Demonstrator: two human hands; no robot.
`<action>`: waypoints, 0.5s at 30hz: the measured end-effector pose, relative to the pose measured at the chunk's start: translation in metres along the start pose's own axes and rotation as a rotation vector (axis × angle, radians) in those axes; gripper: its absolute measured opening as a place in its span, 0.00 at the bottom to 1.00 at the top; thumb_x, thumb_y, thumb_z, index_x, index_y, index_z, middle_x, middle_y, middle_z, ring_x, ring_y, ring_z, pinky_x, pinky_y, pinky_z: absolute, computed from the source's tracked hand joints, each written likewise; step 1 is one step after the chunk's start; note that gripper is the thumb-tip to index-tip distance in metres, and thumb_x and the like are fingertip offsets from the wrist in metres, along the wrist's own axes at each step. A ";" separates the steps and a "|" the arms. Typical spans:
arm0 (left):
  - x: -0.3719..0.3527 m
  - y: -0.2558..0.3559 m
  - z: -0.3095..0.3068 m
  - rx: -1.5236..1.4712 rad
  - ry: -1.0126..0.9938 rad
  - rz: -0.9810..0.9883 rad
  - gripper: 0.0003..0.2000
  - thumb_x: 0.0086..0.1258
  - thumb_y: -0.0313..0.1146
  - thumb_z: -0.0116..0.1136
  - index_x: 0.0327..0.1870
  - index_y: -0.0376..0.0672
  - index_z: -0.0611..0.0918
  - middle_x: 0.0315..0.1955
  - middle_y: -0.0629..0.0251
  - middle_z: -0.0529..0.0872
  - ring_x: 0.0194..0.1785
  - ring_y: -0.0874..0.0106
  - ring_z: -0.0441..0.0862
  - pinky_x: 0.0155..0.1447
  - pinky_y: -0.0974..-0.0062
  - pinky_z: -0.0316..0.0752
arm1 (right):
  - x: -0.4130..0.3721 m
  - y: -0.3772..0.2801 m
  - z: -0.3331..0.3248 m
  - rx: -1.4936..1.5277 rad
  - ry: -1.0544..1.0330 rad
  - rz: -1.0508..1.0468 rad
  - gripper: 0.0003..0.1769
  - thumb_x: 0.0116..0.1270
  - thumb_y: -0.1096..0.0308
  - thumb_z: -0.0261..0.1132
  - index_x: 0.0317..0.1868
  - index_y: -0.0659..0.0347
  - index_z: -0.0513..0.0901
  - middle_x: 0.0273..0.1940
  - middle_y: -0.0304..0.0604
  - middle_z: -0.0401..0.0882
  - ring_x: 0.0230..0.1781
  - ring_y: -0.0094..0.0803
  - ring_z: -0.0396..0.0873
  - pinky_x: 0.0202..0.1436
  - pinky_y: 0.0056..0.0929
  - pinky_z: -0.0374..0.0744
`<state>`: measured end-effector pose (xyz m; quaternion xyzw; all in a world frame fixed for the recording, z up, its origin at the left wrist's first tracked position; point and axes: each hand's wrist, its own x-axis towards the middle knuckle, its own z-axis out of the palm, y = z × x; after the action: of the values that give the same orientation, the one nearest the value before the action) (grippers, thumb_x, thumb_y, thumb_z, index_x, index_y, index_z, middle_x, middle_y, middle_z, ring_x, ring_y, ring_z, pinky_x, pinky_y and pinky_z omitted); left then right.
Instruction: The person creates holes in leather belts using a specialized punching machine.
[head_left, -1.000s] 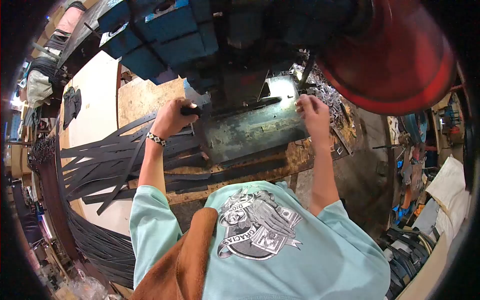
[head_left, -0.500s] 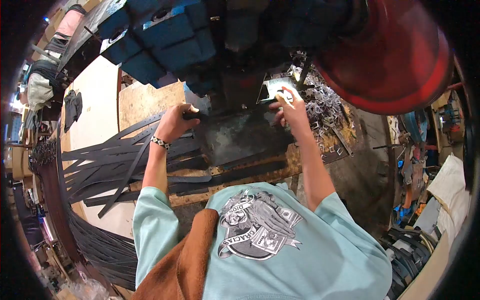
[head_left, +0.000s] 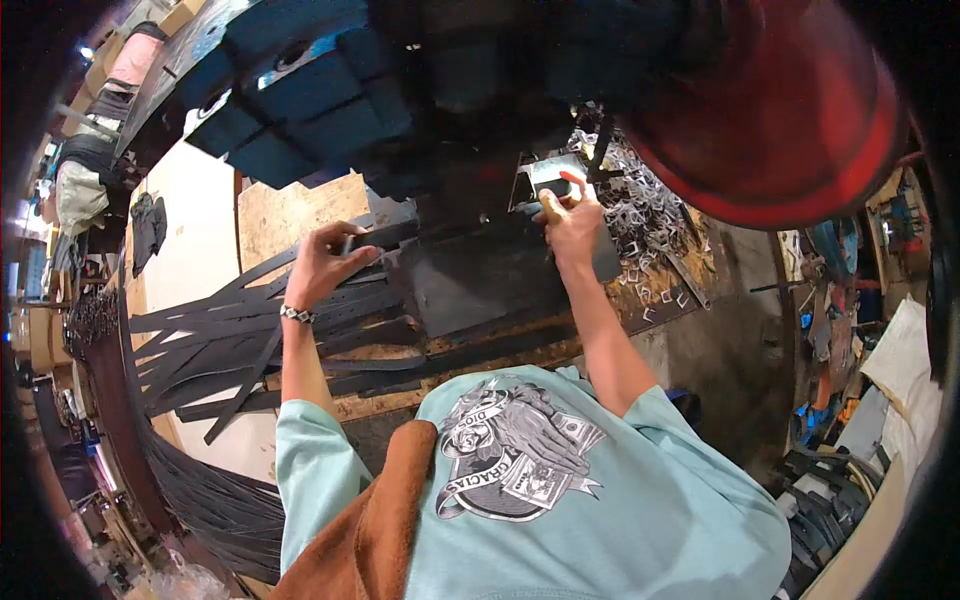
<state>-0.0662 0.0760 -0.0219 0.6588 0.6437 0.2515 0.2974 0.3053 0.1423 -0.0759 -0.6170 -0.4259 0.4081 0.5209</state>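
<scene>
My left hand grips a black strap between thumb and fingers, at the left side of the blue machine. The strap runs right into the dark under the machine. My right hand has thumb and forefinger closed on a dark strap end, in front of a brightly lit metal plate. Shadow hides whether both hands hold one and the same strap. Below the hands lies a dark flat plate. Several loose black straps lie left of it, beneath my left forearm.
A large red wheel-like part hangs at upper right. Many small U-shaped metal-looking offcuts pile up beside my right hand. A bundle of black straps droops over the bench's left side. More straps lie at lower right.
My left hand has moved left and slightly down, and more of the black strap shows beside it. My right hand has shifted a little left and down by the lit plate.
</scene>
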 end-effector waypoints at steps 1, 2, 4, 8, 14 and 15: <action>0.000 0.005 -0.002 -0.045 0.024 0.021 0.19 0.64 0.40 0.80 0.47 0.36 0.89 0.28 0.70 0.82 0.33 0.79 0.74 0.39 0.74 0.71 | 0.005 0.013 0.002 -0.098 0.008 -0.043 0.26 0.68 0.65 0.75 0.60 0.71 0.79 0.28 0.46 0.87 0.23 0.28 0.86 0.27 0.29 0.81; 0.000 0.007 -0.004 -0.090 0.047 0.042 0.18 0.65 0.39 0.80 0.48 0.36 0.89 0.27 0.70 0.83 0.33 0.79 0.74 0.39 0.74 0.71 | 0.009 0.026 0.005 -0.197 0.020 -0.086 0.27 0.66 0.67 0.74 0.64 0.66 0.79 0.28 0.46 0.87 0.22 0.26 0.85 0.27 0.27 0.80; -0.002 0.028 -0.012 -0.119 0.026 0.000 0.17 0.64 0.37 0.79 0.48 0.35 0.89 0.30 0.67 0.86 0.33 0.78 0.77 0.40 0.74 0.73 | 0.006 0.019 0.007 -0.170 0.011 -0.073 0.29 0.65 0.67 0.73 0.65 0.68 0.79 0.28 0.45 0.87 0.23 0.27 0.85 0.29 0.29 0.82; 0.001 0.024 -0.013 0.092 -0.032 0.049 0.14 0.67 0.36 0.78 0.47 0.36 0.90 0.27 0.75 0.82 0.33 0.82 0.74 0.38 0.76 0.70 | 0.012 0.013 0.002 -0.105 0.006 -0.042 0.24 0.63 0.68 0.75 0.56 0.71 0.80 0.27 0.45 0.86 0.23 0.28 0.83 0.28 0.30 0.79; 0.010 -0.031 0.014 0.074 -0.073 0.062 0.17 0.62 0.38 0.81 0.44 0.37 0.89 0.24 0.71 0.80 0.30 0.81 0.71 0.35 0.75 0.67 | 0.015 0.009 -0.004 0.030 -0.032 -0.011 0.17 0.58 0.64 0.78 0.38 0.69 0.84 0.29 0.49 0.88 0.30 0.39 0.87 0.36 0.42 0.81; 0.009 -0.027 0.011 0.040 -0.066 0.053 0.17 0.62 0.38 0.81 0.44 0.37 0.89 0.24 0.72 0.79 0.29 0.81 0.70 0.34 0.75 0.66 | 0.014 0.016 -0.006 0.036 -0.059 -0.031 0.17 0.58 0.63 0.78 0.37 0.69 0.84 0.30 0.51 0.88 0.31 0.43 0.88 0.37 0.44 0.82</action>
<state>-0.0766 0.0843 -0.0498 0.6896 0.6206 0.2243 0.2984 0.3165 0.1525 -0.0919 -0.5887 -0.4433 0.4257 0.5252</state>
